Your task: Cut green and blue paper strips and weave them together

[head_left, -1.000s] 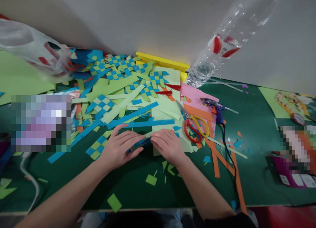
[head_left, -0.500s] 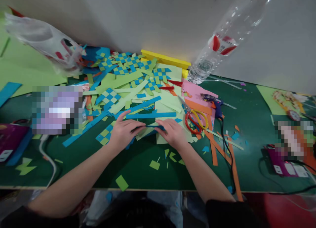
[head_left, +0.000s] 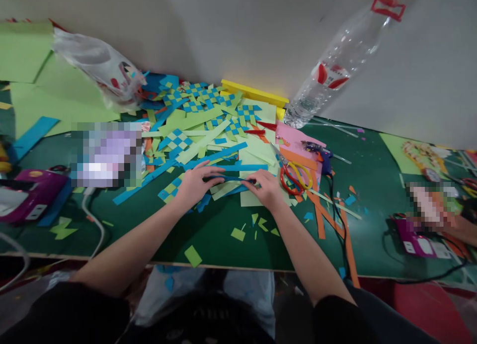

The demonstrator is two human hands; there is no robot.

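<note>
A blue paper strip (head_left: 233, 178) stretches between my two hands above the green table. My left hand (head_left: 198, 186) pinches its left end between thumb and fingers. The other end is gripped in my right hand (head_left: 265, 187), fingertips pressed together. Just behind the hands lie more blue strips (head_left: 227, 153) and pale green paper (head_left: 257, 196). A blue-and-green woven paper piece (head_left: 169, 190) sits beside my left hand, partly covered by it. Scissors (head_left: 296, 177) with red and yellow handles rest to the right of my right hand.
Several woven paper pieces (head_left: 197, 98) are heaped at the back. A plastic bottle (head_left: 328, 80) leans at the wall, near a glue gun (head_left: 323, 157) with a black cord. Green scraps (head_left: 193, 256) dot the front. A co-worker's arm (head_left: 460, 227) enters at right.
The view has shifted, bringing a co-worker's arm in at the right edge. The blue strip between my hands shows more of its flat face, and my left fingers sit further along it.
</note>
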